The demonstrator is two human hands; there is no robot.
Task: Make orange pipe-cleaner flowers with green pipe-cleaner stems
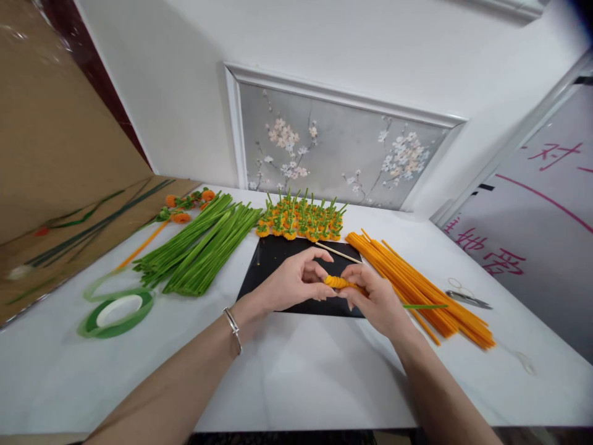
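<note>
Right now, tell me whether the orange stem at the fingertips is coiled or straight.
Coiled, at least where it shows: the orange stem forms tight, ridged turns; the right hand hides part of it.

Over a black mat (273,259) on the white bench (301,371), the right hand (368,290) pinches a coiled orange piece (336,282). The left hand (301,278) curves around its free end; whether those fingertips touch it is hard to tell. Behind the mat stand small orange flowers (290,235) with green stalks upward. Green stems (204,247) and a roll of green tape (146,306) lie to the left; orange stems (421,290) and scissors (470,300) lie to the right.
</note>
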